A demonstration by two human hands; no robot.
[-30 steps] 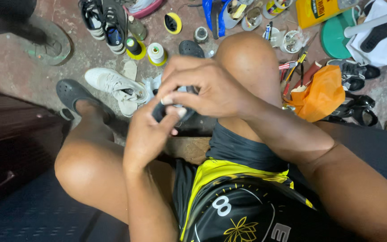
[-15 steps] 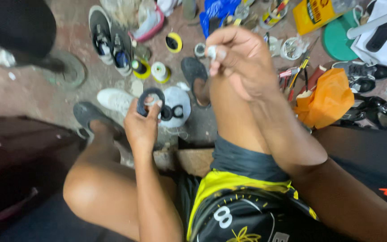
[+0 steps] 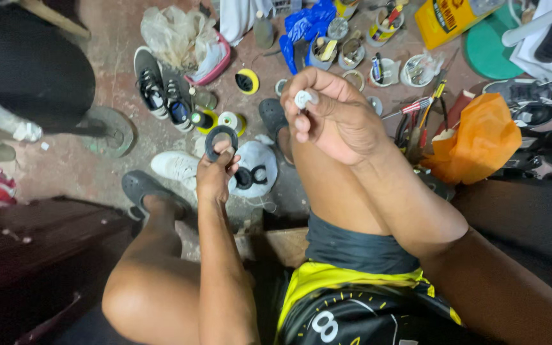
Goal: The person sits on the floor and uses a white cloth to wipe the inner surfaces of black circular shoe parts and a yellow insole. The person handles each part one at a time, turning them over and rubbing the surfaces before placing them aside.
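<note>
left hand pinches dark rubber ring | right hand clamps small white cap | pieces apart, unjoined

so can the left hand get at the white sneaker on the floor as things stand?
Probably not freely: the left hand already pinches a black ring. The white sneaker lies just beside it, uncovered, so the path looks open once the ring is dropped.

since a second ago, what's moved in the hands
The hands came apart. The right hand rose with a small white piece pinched in its fingers. The left hand kept the black ring, now held up alone. The shoes and clutter on the floor stayed put.
</note>
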